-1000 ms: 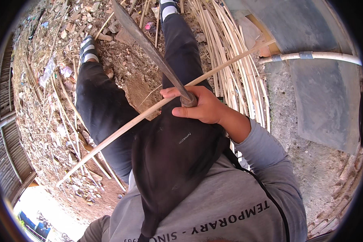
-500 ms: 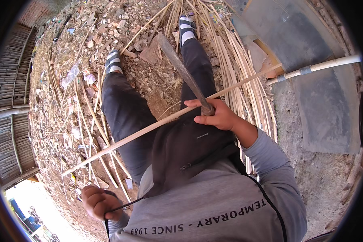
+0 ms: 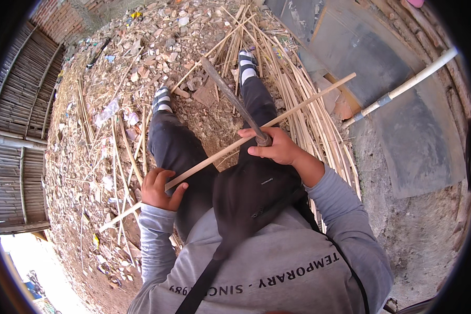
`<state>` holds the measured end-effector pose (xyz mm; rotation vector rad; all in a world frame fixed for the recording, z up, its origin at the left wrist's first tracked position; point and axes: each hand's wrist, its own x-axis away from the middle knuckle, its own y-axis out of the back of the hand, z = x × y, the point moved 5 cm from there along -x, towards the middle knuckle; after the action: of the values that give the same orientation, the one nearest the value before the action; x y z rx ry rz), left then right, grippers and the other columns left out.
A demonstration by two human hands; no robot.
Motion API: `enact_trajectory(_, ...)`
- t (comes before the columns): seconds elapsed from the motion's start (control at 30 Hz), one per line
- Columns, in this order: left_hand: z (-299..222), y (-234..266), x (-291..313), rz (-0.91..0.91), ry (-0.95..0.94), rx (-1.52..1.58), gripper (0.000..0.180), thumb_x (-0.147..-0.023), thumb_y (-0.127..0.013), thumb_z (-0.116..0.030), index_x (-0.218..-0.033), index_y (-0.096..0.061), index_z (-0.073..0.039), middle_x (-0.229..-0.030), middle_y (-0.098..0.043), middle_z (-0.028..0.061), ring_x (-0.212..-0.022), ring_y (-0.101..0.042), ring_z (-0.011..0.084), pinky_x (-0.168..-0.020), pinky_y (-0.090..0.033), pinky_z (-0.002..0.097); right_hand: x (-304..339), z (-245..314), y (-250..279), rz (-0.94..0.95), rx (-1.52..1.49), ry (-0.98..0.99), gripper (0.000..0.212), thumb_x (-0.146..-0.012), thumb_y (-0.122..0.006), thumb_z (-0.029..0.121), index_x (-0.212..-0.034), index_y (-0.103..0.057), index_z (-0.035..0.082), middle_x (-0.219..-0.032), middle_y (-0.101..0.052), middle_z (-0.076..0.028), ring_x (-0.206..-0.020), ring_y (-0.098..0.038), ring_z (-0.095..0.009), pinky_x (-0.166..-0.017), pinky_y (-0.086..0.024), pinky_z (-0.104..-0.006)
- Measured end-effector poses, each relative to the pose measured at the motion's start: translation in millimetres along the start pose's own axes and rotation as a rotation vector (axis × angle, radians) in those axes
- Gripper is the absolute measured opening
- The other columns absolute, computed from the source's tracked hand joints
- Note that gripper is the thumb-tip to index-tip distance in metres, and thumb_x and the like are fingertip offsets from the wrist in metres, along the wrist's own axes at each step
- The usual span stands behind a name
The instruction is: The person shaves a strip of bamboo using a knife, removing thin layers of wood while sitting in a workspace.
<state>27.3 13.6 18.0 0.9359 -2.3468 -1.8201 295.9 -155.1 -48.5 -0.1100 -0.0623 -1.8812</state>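
A long pale bamboo strip (image 3: 214, 158) slants across my lap, low at the left and high at the right. Around its left part my left hand (image 3: 160, 189) is closed, thumb on the near side. My right hand (image 3: 280, 146) grips a dark, long-bladed knife (image 3: 230, 97) by its lower end, with the strip pinched by the same fingers. The blade points away, between my legs; part of the handle is hidden by the fingers. A black bag (image 3: 251, 196) lies on my lap, just below the strip, its strap running down over my shirt.
Many cut bamboo strips (image 3: 303, 104) lie in a heap beyond and beside my right leg. Stony rubble (image 3: 99, 172) covers the ground at left. Dark flat sheets (image 3: 418, 146) and a pale pole (image 3: 416, 83) are at right; a bamboo-slat wall (image 3: 15, 110) stands far left.
My left hand has let go of the bag's black strap, moved up and right, and taken hold of the strip. My right hand still holds the knife and strip.
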Motion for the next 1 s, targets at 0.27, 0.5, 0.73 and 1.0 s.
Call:
enact_trajectory(0.27,40,-19,38,0.067,0.323,0.073,0.038,-0.080,-0.075,-0.036,-0.090,-0.059,-0.003,-0.077,-0.061,0.0167,-0.070,-0.062,0.0375,-0.064,-0.050,0.0443,-14,30,3,-0.093,0.148,0.300,0.040,-0.085,-0.074,0.018,-0.120,-0.064,0.001,-0.124,-0.065,-0.012,-0.118,-0.059,-0.019,-0.102,-0.043,-0.0326)
enact_trajectory(0.5,65,-33,84,0.128,0.409,0.099,0.051,-0.090,-0.059,-0.053,-0.076,-0.057,-0.004,-0.063,-0.057,0.0219,-0.061,-0.058,0.0442,-0.055,-0.043,0.0505,-4,62,8,-0.230,0.554,0.183,0.037,-0.083,-0.076,0.020,-0.116,-0.065,0.006,-0.100,-0.072,-0.012,-0.092,-0.070,-0.021,-0.081,-0.052,-0.0320)
enact_trajectory(0.73,60,-32,69,0.031,0.450,0.090,0.050,-0.090,-0.062,-0.048,-0.071,-0.058,-0.002,-0.063,-0.058,0.0214,-0.060,-0.059,0.0423,-0.055,-0.044,0.0473,5,61,-6,-0.311,0.881,0.165,0.026,-0.079,-0.073,0.026,-0.096,-0.063,0.010,-0.074,-0.066,-0.011,-0.071,-0.066,-0.035,-0.064,-0.050,-0.0457)
enact_trajectory(1.0,56,-28,54,-0.018,0.407,0.024,0.048,-0.090,-0.063,-0.046,-0.072,-0.058,-0.002,-0.063,-0.059,0.0219,-0.062,-0.060,0.0428,-0.056,-0.045,0.0474,-16,27,10,-0.316,1.028,0.118,0.022,-0.078,-0.072,0.027,-0.087,-0.064,0.010,-0.073,-0.065,-0.013,-0.073,-0.064,-0.037,-0.063,-0.050,-0.0474)
